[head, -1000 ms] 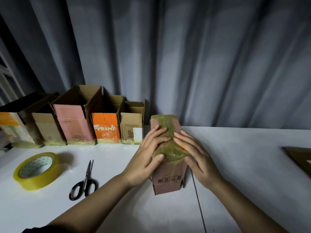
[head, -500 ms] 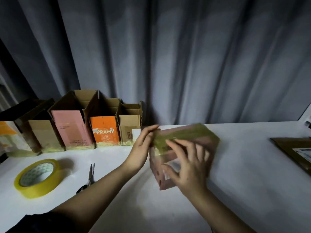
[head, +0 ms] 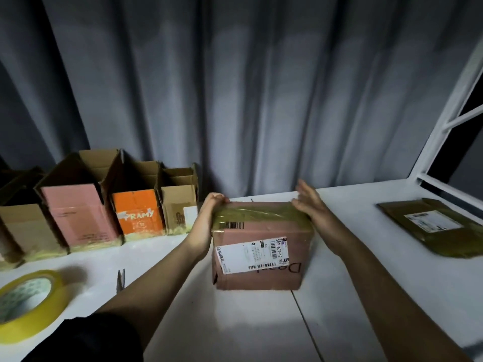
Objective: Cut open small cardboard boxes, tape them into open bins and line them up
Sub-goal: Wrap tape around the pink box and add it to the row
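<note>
The head view shows the pink cardboard box (head: 261, 246) on the white counter (head: 366, 296), the left hand (head: 206, 220) gripping its top left edge, the right hand (head: 309, 202) flat and loose beside it; it looks light and stiff, easiest to hold by its sides.

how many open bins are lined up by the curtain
4 clearly, left to right: plain brown bin, pink bin, orange bin, small brown bin. Dark cardboard at the far left edge may be another.
</note>
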